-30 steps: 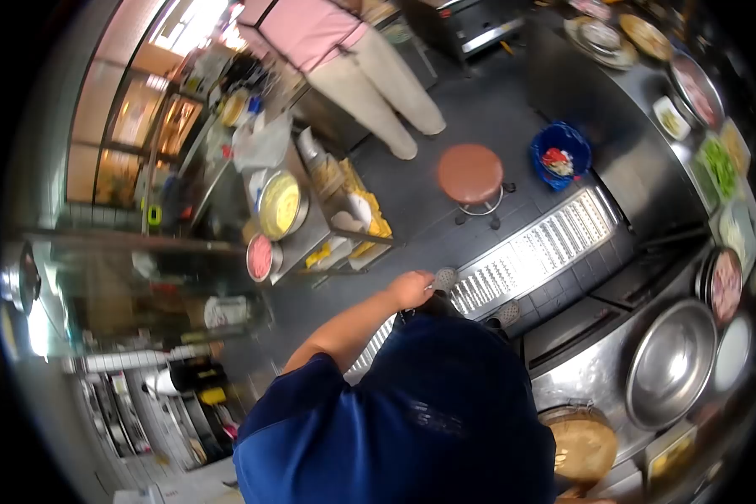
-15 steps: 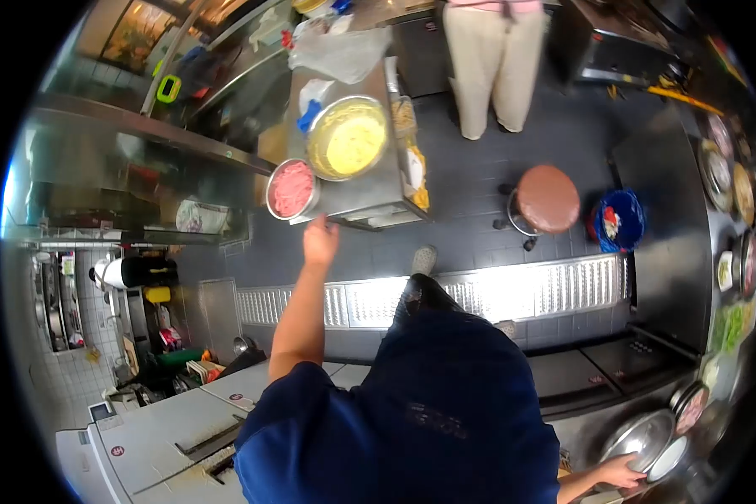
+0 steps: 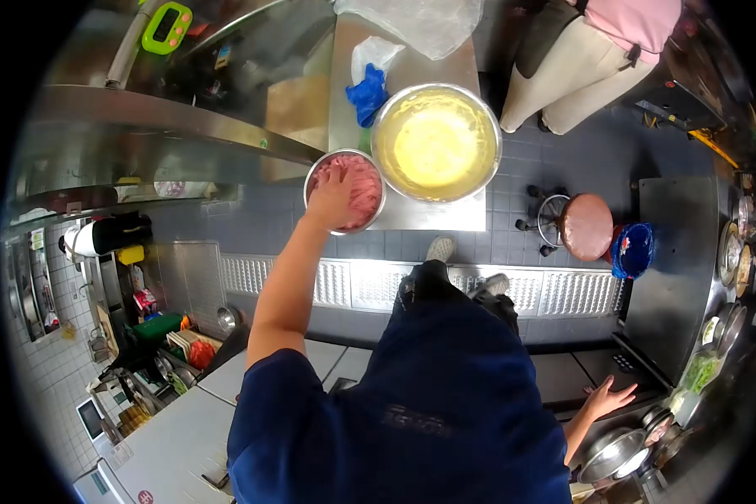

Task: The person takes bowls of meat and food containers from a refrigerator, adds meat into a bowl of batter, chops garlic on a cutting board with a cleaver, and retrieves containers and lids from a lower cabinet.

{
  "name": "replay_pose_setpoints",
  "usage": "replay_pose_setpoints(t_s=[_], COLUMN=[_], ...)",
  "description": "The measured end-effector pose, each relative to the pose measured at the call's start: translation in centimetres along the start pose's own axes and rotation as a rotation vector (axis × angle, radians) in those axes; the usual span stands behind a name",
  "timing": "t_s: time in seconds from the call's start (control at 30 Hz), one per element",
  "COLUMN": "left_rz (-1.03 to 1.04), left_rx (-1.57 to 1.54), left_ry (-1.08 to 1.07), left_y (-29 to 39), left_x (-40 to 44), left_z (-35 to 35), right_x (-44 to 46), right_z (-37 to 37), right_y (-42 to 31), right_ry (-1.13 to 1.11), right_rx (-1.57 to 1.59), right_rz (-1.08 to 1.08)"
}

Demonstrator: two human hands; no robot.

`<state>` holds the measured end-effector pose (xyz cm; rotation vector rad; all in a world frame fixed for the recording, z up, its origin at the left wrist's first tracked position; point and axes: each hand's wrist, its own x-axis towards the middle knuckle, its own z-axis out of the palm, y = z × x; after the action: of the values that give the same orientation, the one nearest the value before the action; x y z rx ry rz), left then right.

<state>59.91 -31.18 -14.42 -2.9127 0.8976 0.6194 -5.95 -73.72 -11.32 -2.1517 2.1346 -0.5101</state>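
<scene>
My left hand (image 3: 331, 200) rests on raw pink meat strips (image 3: 363, 195) in a round steel bowl (image 3: 383, 202), its fingers spread over the meat. Beside it stands a larger steel bowl (image 3: 496, 160) of pale yellow mixture (image 3: 438, 147). Both bowls are on a steel table (image 3: 458, 217). Off to the right, my right hand (image 3: 611, 398) is in the air with fingers apart, holding nothing. Just below it on the counter are a wide metal bowl (image 3: 611, 454) and, partly hidden, a white round dish (image 3: 637, 462).
Behind the bowls lie a blue cloth-like item (image 3: 366, 95) and clear plastic sheeting (image 3: 428, 21). A brown round stool (image 3: 586, 227) stands beside a blue-lined bin (image 3: 632, 250). Another person (image 3: 584, 63) stands at the upper right. A metal grating (image 3: 378, 284) crosses the floor.
My left hand has moved from the table's corner onto the meat. My right hand has let go of the dishes on the counter and risen. I am closer to the table; the other person leans differently.
</scene>
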Motion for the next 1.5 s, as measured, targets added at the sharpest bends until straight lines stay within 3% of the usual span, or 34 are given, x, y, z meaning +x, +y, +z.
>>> replay_pose_setpoints(t_s=[0.17,0.43,0.53,0.63,0.73,1.07,1.17,1.27,1.33,1.4,1.47,1.5], left_rz=[0.067,0.117,0.152,0.126,-0.084,-0.054,0.068,0.119,0.141,0.162,0.180,0.170], left_rx=[0.010,0.084,-0.028,-0.185,-0.282,-0.810,-1.405,-1.607,-1.557,-1.207,-0.561,-0.566], left_ry=[0.056,0.060,0.168,0.268,0.310,0.527,0.549,0.464,0.271,0.243,0.358,0.400], left_y=[-1.3,-1.0,-1.8,-2.1,-3.0,3.0,5.2,9.3,11.2,11.2,10.4,9.7], left_x=[1.0,1.0,0.7,0.3,0.1,-1.1,1.2,3.7,6.3,7.2,8.0,7.9], left_z=[1.0,1.6,2.6,2.9,1.9,-9.6,-9.7,-10.1,-8.7,-6.9,-5.5,-5.2], right_x=[1.9,3.2,2.7,2.3,1.6,-0.8,-1.2,-1.7,-2.0,-2.4,-2.4,-2.5], right_z=[1.1,4.2,4.4,4.1,4.2,3.9,3.7,3.4,3.4,3.3,3.3,3.2], right_y=[-0.3,-1.8,-1.6,-0.3,1.4,4.5,5.2,4.5,4.3,3.8,4.1,4.3], right_ry=[0.039,0.069,0.078,0.070,0.049,0.041,0.039,0.027,0.023,0.019,0.011,0.008], right_rx=[-0.153,-0.045,-0.035,-0.081,-0.100,-0.112,-0.117,-0.109,-0.079,-0.071,-0.072,-0.074], right_rz=[-0.030,-0.128,-0.109,-0.068,-0.020,0.041,0.077,0.110,0.095,0.079,0.060,0.053])
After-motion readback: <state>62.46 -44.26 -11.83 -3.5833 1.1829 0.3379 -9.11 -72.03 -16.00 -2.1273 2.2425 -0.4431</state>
